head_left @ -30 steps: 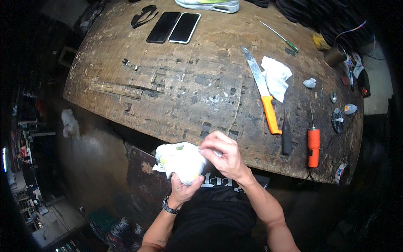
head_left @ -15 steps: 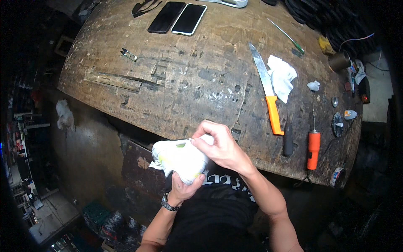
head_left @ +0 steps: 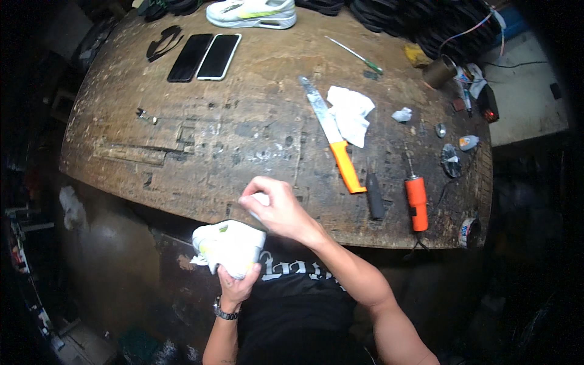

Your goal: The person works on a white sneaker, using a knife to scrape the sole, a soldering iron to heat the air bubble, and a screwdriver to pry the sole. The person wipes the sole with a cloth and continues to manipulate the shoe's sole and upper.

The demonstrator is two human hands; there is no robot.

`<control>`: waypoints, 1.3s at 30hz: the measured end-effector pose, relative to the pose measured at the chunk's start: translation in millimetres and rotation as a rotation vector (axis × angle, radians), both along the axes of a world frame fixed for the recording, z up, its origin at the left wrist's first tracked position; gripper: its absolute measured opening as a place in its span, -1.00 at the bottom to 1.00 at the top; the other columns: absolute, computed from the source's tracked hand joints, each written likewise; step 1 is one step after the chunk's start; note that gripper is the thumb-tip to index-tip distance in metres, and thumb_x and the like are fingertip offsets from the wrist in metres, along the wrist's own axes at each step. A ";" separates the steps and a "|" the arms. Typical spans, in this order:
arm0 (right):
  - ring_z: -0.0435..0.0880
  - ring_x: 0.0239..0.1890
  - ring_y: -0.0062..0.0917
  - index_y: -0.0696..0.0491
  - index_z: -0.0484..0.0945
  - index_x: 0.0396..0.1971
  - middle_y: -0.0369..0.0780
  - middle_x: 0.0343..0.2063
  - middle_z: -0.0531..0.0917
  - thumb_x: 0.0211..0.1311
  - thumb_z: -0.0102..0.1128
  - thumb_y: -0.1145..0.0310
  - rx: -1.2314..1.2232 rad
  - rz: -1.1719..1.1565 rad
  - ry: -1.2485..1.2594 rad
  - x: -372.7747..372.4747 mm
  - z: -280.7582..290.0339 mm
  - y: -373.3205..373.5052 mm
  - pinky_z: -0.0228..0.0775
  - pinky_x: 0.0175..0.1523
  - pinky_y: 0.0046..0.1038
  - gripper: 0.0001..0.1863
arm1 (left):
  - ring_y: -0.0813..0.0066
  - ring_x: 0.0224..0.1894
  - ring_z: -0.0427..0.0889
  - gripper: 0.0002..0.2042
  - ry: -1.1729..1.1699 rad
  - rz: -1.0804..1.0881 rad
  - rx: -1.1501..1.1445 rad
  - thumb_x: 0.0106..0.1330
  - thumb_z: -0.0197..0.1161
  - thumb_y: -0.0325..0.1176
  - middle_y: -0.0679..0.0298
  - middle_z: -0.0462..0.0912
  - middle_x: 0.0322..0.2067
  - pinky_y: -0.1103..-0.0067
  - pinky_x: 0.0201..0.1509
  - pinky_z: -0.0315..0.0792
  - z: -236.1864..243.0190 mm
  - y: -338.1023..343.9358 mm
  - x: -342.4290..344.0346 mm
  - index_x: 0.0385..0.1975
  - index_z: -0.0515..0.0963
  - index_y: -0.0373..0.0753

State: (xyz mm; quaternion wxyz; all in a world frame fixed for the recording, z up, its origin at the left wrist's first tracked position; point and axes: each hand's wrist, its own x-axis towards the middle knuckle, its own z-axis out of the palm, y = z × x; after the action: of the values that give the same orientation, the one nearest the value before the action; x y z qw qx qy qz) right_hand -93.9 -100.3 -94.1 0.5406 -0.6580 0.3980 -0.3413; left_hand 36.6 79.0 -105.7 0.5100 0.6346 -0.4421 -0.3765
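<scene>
Steadying the shoe (head_left: 232,244), apparently, the left hand (head_left: 238,285) clamps its near end; the right hand's (head_left: 272,204) grip encloses a white wad (head_left: 261,199).

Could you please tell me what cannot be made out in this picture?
In the head view:
- Left hand: most fingers, hidden behind the held white shoe.
- White scrap in the right hand: full shape, covered by that hand.
- Black pile: far extent, cut off by the top edge.

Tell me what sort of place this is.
Probably a small repair workshop, perhaps for shoes: there's a scarred wooden workbench, an orange-handled knife and a white sneaker near its far edge.
</scene>
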 end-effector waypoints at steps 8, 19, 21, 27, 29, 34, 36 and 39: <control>0.64 0.07 -0.35 0.18 0.65 -0.25 -0.08 -0.01 0.67 0.34 0.28 0.41 -0.318 -0.636 0.340 -164.2 43.6 12.4 0.47 0.19 -0.29 -0.86 | 0.49 -0.37 0.64 -0.75 0.096 0.018 0.068 0.18 0.49 -0.40 0.27 0.70 -0.38 0.51 -0.23 0.52 -9.4 8.3 6.4 -0.25 0.64 -0.39; 0.60 0.02 -0.17 0.22 0.61 -0.25 -0.03 -0.08 0.66 0.33 0.26 0.46 -0.472 -0.714 0.800 -241.2 34.9 48.2 0.42 0.15 -0.23 -0.87 | 0.47 -0.39 0.63 -0.75 0.054 -0.013 0.013 0.16 0.49 -0.39 0.26 0.69 -0.40 0.51 -0.23 0.52 -11.4 6.2 5.5 -0.26 0.62 -0.38; 0.60 0.01 -0.16 0.24 0.58 -0.31 -0.03 -0.08 0.67 0.40 0.16 0.47 -0.451 -0.822 0.679 -242.2 36.4 46.4 0.42 0.15 -0.22 -0.87 | 0.47 -0.39 0.63 -0.75 0.070 -0.003 0.019 0.16 0.49 -0.39 0.26 0.69 -0.40 0.51 -0.23 0.52 -9.8 5.3 4.7 -0.26 0.62 -0.38; 0.58 -0.17 -0.21 0.24 0.47 -0.41 -0.04 -0.22 0.61 0.46 0.10 0.47 -0.453 -0.765 0.593 -231.9 35.7 42.1 0.42 0.01 -0.24 -0.80 | 0.42 -0.10 0.56 -0.53 0.040 -0.134 0.142 0.19 0.51 -0.40 0.19 0.57 -0.08 0.47 -0.02 0.49 -11.0 10.0 16.5 0.05 0.48 -0.41; 0.57 -0.22 -0.22 0.24 0.47 -0.42 -0.05 -0.24 0.60 0.46 0.11 0.47 -0.405 -0.762 0.571 -228.1 34.5 40.7 0.42 -0.03 -0.25 -0.79 | 0.42 -0.12 0.56 -0.57 0.070 -0.152 0.114 0.19 0.49 -0.41 0.20 0.59 -0.11 0.48 -0.03 0.49 -10.6 9.3 16.5 0.01 0.52 -0.41; 0.58 -0.17 -0.20 0.21 0.55 -0.30 -0.07 -0.20 0.62 0.26 0.38 0.43 -0.460 -0.783 0.640 -236.9 40.8 39.9 0.42 -0.04 -0.24 -0.81 | 0.47 -0.37 0.63 -0.76 0.065 -0.035 0.006 0.17 0.49 -0.42 0.27 0.69 -0.39 0.50 -0.23 0.51 -4.6 0.6 6.2 -0.24 0.63 -0.39; 0.58 -0.06 -0.15 0.18 0.54 -0.06 -0.03 -0.08 0.60 0.20 0.44 0.40 -0.469 -0.794 0.839 -246.0 42.4 40.3 0.43 0.06 -0.19 -0.63 | 0.49 -0.37 0.63 -0.76 0.068 -0.051 0.013 0.18 0.48 -0.43 0.29 0.69 -0.40 0.51 -0.23 0.51 -0.1 -2.2 5.8 -0.24 0.63 -0.39; 0.53 0.19 -0.06 0.11 0.27 0.41 0.04 0.20 0.48 0.11 0.49 0.36 -0.185 -0.695 1.000 -261.7 38.8 43.1 0.35 0.30 -0.14 -0.15 | 0.53 -0.38 0.63 -0.78 0.093 -0.076 0.044 0.18 0.49 -0.44 0.32 0.69 -0.40 0.53 -0.25 0.51 5.1 -3.6 7.3 -0.25 0.64 -0.38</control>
State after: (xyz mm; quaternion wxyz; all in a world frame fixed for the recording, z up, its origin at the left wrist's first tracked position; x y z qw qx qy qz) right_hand -355.6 -57.2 -55.3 0.0864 -0.6141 0.7634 -0.1807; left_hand 43.9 75.4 -100.6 0.5014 0.6103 -0.4331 -0.4343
